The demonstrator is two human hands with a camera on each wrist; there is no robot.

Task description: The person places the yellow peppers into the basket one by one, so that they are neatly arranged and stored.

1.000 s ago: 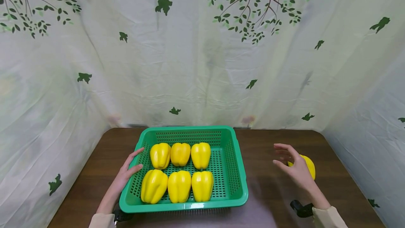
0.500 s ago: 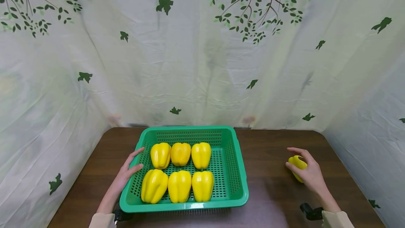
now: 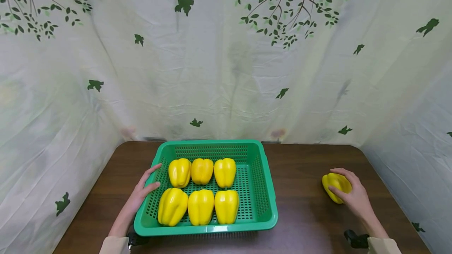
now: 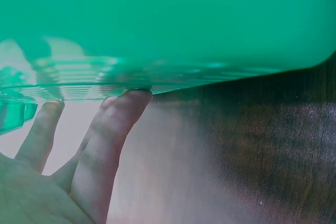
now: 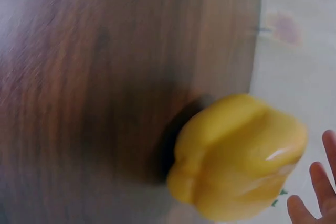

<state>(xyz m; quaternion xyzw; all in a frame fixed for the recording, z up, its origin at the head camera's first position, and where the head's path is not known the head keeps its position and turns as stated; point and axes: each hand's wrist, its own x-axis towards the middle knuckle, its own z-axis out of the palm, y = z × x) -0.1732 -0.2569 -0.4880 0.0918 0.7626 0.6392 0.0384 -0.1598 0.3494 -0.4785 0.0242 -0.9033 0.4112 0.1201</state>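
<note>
A green plastic basket (image 3: 266,191) stands on the table with several yellow bell peppers (image 3: 201,207) in two rows. At its left side my left hand (image 3: 135,195) rests against the rim, fingers spread and fairly straight. Seen from the left wrist, fingers (image 4: 100,156) touch the outside of the basket wall (image 4: 168,19). Another yellow bell pepper (image 3: 335,186) lies on the table to the right. Beside it is my right hand (image 3: 353,193), fingers spread and thumb in front of the pepper. In the right wrist view, fingertips (image 5: 321,182) stand apart from that pepper (image 5: 236,158).
The dark wooden table (image 3: 293,207) extends between the basket and the lone pepper. Behind and at both sides hangs a pale curtain (image 3: 226,69) with leaf prints. Inside the basket, bare floor (image 3: 243,191) shows to the right of the peppers.
My right hand has drawn to the right and slightly back, so more of the lone pepper shows. The left hand and basket have stayed in place.
</note>
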